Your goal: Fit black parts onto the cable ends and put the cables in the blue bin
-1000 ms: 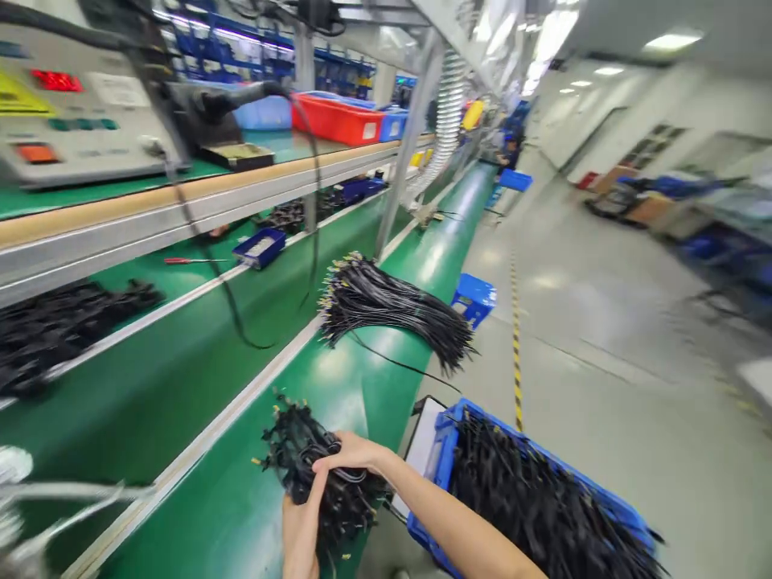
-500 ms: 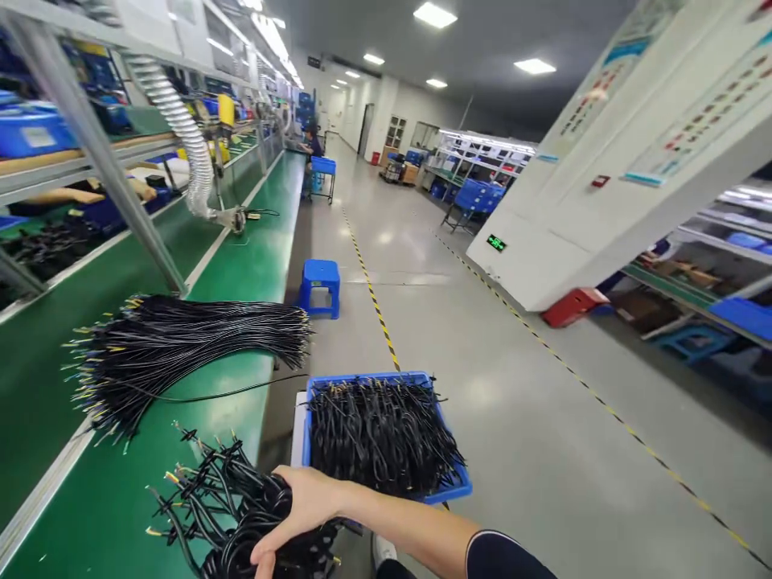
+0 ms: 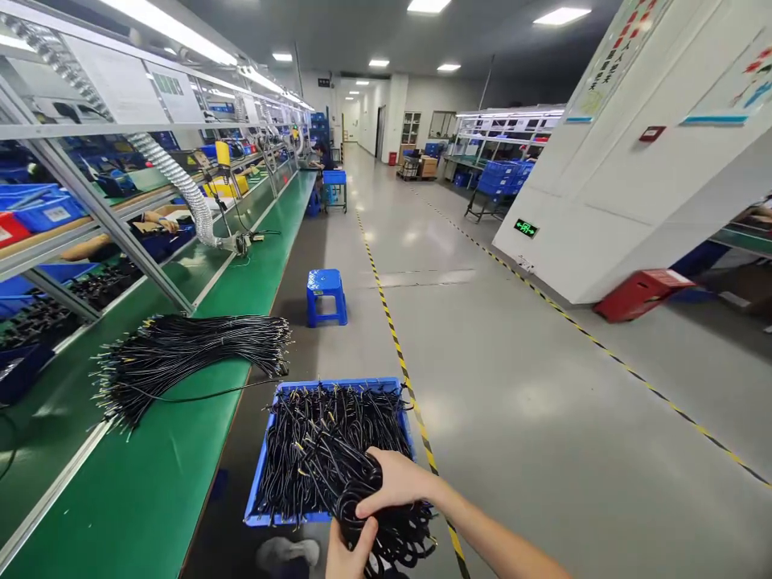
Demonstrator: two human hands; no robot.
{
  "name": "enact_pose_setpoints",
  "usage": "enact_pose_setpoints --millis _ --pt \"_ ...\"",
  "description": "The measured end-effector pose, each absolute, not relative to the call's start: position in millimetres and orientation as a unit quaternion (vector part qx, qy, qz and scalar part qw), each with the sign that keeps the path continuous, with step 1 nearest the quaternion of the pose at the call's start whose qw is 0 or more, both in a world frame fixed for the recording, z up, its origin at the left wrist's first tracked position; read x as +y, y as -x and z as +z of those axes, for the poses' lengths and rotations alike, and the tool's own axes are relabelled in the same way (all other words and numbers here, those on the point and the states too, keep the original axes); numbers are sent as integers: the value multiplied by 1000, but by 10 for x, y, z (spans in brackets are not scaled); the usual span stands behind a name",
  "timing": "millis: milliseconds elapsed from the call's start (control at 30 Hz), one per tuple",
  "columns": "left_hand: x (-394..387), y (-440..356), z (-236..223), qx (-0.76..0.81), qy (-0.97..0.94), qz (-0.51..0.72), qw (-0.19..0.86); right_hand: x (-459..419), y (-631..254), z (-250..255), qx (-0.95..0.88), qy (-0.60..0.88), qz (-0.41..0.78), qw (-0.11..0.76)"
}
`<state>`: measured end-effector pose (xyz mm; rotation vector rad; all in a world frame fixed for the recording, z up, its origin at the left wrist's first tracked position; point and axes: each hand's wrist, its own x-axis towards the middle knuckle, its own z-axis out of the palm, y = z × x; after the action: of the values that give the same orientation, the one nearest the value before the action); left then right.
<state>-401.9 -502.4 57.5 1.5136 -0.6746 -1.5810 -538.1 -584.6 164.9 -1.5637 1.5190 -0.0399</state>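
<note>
Both hands grip a thick bundle of coiled black cables [image 3: 343,474] with bare yellowish wire ends. My right hand [image 3: 395,486] is closed over its upper right side, thumb across the coils. From below, my left hand [image 3: 353,551] presses its thumb against the loops; its other fingers are hidden. The bundle is over the near part of a blue crate [image 3: 261,482], which is filled with more looped black cables [image 3: 295,434]. On the green bench to the left lies a long pile of straight black cables [image 3: 199,350] with stripped ends, and one loose cable trails toward the crate.
The green workbench [image 3: 157,482] runs along the left, with a metal post [image 3: 121,225] and a flexible silver duct [image 3: 181,181] above it. A blue stool [image 3: 326,296] stands on the floor beyond the crate. Yellow-black tape [image 3: 392,330] marks the aisle.
The cable bundle has moved from above the green bench rightward to over the blue crate, carried in my hands. My left hand shows more now. The camera view has shifted.
</note>
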Motion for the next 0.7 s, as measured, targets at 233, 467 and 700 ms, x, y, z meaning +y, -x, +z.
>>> enact_pose_setpoints --millis 233,467,700 --pt "-5284 4233 705 -227 -538 -677 448 -6241 5491 1794 608 662 30 438" --pt "-5986 4542 1198 -197 -448 -720 493 -7042 5590 2215 562 761 113 305" --pt "-6403 5131 734 -167 -503 -657 537 -7638 6017 1731 520 749 141 386"
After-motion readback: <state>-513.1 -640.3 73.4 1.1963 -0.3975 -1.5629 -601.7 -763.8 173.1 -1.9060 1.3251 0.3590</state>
